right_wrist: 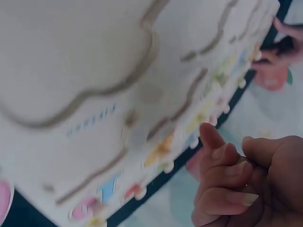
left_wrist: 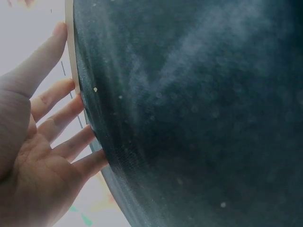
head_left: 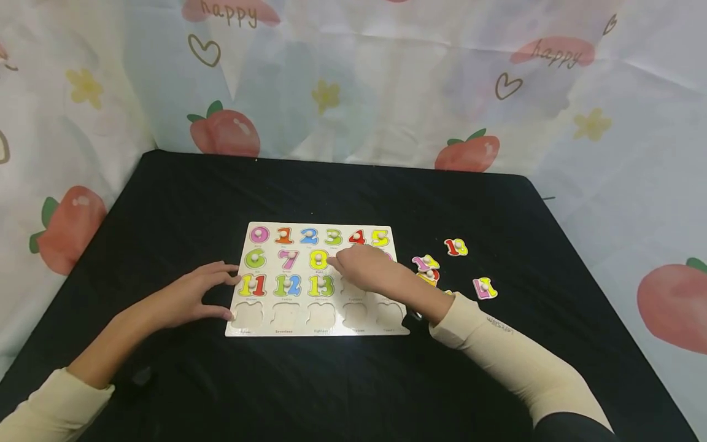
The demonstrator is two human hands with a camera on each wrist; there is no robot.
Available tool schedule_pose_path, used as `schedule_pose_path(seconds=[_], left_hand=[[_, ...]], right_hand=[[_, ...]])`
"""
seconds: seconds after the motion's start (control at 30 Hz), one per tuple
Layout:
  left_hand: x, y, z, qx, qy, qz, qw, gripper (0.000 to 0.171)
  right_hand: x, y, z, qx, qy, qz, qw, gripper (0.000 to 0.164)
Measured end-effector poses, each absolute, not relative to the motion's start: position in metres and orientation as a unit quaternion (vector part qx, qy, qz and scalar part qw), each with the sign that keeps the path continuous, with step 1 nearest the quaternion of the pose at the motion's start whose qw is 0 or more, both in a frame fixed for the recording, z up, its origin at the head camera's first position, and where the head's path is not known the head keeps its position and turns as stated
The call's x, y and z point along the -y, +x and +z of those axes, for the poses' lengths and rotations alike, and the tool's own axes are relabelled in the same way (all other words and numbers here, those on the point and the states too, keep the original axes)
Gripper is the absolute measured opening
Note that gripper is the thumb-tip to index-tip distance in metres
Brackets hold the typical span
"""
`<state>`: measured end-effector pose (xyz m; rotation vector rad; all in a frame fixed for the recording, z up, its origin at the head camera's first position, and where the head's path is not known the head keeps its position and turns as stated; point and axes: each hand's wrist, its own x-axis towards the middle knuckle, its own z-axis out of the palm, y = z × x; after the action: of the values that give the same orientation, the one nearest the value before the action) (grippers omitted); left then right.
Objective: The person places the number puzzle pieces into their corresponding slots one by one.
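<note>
A pale wooden number puzzle board (head_left: 301, 330) lies flat on the black-covered table. Knobbed number pieces sit in its back rows, among them a yellow 8 (head_left: 318, 259) and a green 13 (head_left: 321, 286). The front row shows bare recesses. My left hand (head_left: 190, 294) touches the board's left edge with thumb and fingertips spread, and in the left wrist view its fingers (left_wrist: 71, 144) look straight. Above the board, just right of the 8, is my right hand (head_left: 366, 268). Its fingers (right_wrist: 222, 175) are loosely curled, thumb apart from the index finger, with nothing seen between them.
Right of the board lie several loose knobbed pieces: a red-and-yellow one (head_left: 456, 247), a pink-and-yellow one (head_left: 485, 288) and a small overlapping group (head_left: 426, 263). My right forearm hides part of the board's right side. A printed cloth (head_left: 364, 80) hangs behind the table.
</note>
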<state>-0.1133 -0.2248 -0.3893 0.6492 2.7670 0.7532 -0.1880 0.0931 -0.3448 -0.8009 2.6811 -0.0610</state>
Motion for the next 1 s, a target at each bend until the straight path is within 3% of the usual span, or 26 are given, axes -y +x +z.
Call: schedule_pose_path(seconds=[0.27,0.53,1.0], left_hand=[[0.223,-0.11,-0.39,-0.936,0.225,0.251,0.102,0.075],[0.221,-0.105,-0.391,-0.93,0.233,0.255,0.127,0.074],[0.225,-0.112,-0.391,-0.934,0.228,0.258,0.099,0.074]], right_hand=[[-0.145,-0.186,-0.321,-0.959,-0.24,-0.04,0.148,0.023],[-0.193,-0.177,-0.32,-0.96,-0.204,-0.071,0.178,0.019],[-0.246,-0.207,-0.314,-0.971,-0.186,-0.023,0.146,0.018]])
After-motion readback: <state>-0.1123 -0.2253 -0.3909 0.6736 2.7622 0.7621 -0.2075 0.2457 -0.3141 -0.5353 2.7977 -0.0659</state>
